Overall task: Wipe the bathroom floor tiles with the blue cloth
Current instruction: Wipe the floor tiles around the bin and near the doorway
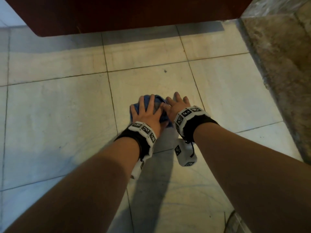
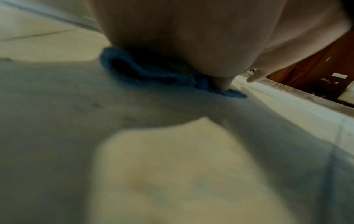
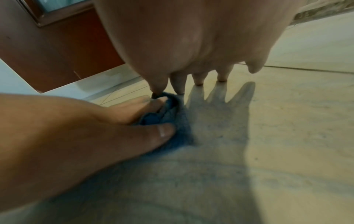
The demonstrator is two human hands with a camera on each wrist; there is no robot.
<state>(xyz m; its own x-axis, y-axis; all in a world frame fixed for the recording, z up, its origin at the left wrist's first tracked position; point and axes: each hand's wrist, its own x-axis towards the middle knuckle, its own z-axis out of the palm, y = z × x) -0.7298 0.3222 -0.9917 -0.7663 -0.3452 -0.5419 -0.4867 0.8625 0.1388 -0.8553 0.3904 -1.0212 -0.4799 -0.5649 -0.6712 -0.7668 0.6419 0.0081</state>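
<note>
Head view: your left hand [image 1: 146, 111] presses flat, fingers spread, on the bunched blue cloth [image 1: 159, 100] mid-floor; right hand [image 1: 177, 105], fingers straight, touches its edge. Left wrist: cloth on tile [image 2: 172, 174]. Right wrist: thumb pins cloth. Wiping seems underway w/ most tiles prob. left.

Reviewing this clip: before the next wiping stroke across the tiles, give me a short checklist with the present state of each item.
1. Blue cloth flat on the floor tiles: not ok, it is bunched into a wad.
2. Left hand on the cloth: ok, palm and spread fingers press down on it.
3. Right hand placed: ok, fingers straight, its inner fingers touch the cloth's right edge, the rest lie over bare tile.
4. Path ahead clear: ok up to the dark wooden door; one small dark speck lies on the tile ahead.
5. Room on the right: ok, the stone ledge stands apart from the hands.
6. Cloth damp or dry: cannot tell.
</note>
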